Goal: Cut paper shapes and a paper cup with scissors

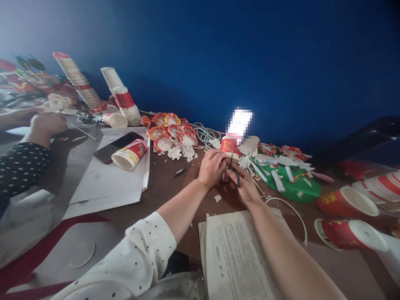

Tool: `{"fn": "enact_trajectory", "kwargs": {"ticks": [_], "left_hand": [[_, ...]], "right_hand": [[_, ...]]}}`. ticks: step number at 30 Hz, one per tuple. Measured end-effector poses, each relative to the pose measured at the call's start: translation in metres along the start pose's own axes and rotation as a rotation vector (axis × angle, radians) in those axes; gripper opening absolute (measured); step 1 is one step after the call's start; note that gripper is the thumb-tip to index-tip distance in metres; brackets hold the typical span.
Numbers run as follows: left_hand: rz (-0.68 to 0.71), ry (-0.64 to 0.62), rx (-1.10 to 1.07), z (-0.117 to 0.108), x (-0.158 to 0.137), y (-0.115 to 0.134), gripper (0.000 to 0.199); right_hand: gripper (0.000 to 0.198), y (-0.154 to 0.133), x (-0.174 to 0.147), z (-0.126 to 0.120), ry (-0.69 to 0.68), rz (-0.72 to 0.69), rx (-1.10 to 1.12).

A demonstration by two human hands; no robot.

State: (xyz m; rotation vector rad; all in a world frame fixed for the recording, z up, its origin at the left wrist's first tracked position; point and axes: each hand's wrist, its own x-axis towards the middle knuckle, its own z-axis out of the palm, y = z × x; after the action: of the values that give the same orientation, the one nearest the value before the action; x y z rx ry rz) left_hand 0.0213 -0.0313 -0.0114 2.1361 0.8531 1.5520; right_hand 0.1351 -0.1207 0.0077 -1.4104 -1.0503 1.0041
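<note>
In the middle of the table my right hand (245, 185) is closed around a pair of dark-handled scissors (238, 177), with the blades pointing up and away from me. Close beside it, my left hand (212, 167) has its fingers curled together near the blades. What these fingers hold, if anything, is hidden. Just beyond both hands is a red and white paper cup (229, 144), with a bright, blurred-out screen (240, 123) above it. Small paper scraps (218, 198) lie below my hands.
Red paper cut-outs (170, 133) are heaped behind. A green disc (304, 192) with scraps lies right, near cups (346, 202). At left, a white box lid (103, 193) bears a phone (117, 146) and cups (129, 155). Another person's hand (46, 127) is far left.
</note>
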Motion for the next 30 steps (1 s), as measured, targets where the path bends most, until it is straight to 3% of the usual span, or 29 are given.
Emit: {"fn": "enact_trajectory", "kwargs": {"ticks": [4, 9, 18, 30], "left_hand": [[0.031, 0.027, 0.029, -0.001, 0.0, 0.002, 0.019], [0.014, 0.022, 0.041, -0.002, 0.001, 0.003, 0.018], [0.138, 0.089, 0.161, 0.0, -0.001, -0.003, 0.014], [0.165, 0.105, 0.167, 0.0, -0.002, -0.004, 0.012]], "right_hand": [[0.032, 0.003, 0.0, 0.0, -0.016, 0.004, 0.061], [0.029, 0.002, 0.0, 0.0, -0.021, -0.025, 0.03], [0.035, -0.002, 0.001, 0.002, -0.02, -0.074, -0.058], [0.037, -0.005, 0.001, 0.005, -0.019, -0.091, -0.124]]}}
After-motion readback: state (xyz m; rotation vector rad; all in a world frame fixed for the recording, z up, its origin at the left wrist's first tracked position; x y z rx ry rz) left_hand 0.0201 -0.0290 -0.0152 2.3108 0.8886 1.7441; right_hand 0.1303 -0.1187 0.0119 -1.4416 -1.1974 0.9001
